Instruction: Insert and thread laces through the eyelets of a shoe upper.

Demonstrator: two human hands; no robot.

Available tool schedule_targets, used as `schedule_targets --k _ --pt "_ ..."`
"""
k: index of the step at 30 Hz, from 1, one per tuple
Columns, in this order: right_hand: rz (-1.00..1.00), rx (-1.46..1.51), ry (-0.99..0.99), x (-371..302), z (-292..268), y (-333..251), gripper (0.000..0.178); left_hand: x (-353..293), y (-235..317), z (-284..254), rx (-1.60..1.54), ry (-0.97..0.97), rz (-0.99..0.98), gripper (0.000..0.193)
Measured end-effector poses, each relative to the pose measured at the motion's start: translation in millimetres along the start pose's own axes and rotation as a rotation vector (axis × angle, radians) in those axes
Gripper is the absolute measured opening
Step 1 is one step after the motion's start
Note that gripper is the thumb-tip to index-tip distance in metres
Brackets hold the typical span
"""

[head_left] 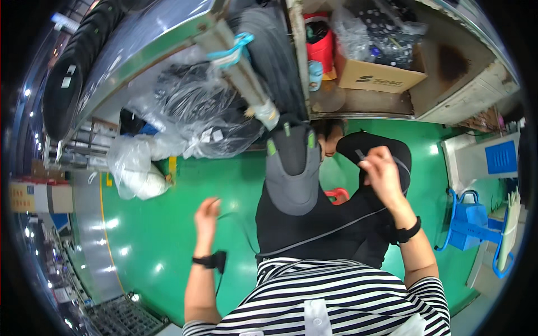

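A long, thin grey cord (336, 229) runs slack across my lap. My left hand (207, 215), raised over the floor left of my legs, has its fingertips pinched on one end. Above my right knee, my right hand (382, 171) is closed on the cord near its other end, and a short flat tip sticks out by the fingers. On my left thigh lies a curved grey and black fabric piece (294, 173) with bright green tabs, touched by neither hand.
Ahead on the left stands a metal-framed table (168, 53), with clear plastic bags (190, 106) of black material below it. A cardboard box (375, 75) and a red container (319, 47) sit on the shelf ahead right. A blue-framed stand (471, 224) is at the right.
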State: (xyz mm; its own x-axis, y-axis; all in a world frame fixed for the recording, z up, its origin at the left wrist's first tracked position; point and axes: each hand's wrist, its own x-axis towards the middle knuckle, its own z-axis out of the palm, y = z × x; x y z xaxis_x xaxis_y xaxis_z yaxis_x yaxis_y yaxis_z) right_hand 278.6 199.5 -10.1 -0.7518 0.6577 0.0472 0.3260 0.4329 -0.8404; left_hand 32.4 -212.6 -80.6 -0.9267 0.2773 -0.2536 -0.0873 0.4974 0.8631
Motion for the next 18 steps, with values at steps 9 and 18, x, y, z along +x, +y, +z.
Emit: schedule_targets --k 9,18 --pt "0.283 0.392 -0.364 0.6 89.7 -45.4 0.013 -28.1 121.1 121.5 -0.04 -0.18 0.277 0.008" --pt "-0.009 0.051 -0.263 6.5 110.7 -18.1 0.013 -35.8 126.5 116.9 -0.133 -0.239 0.028 0.004"
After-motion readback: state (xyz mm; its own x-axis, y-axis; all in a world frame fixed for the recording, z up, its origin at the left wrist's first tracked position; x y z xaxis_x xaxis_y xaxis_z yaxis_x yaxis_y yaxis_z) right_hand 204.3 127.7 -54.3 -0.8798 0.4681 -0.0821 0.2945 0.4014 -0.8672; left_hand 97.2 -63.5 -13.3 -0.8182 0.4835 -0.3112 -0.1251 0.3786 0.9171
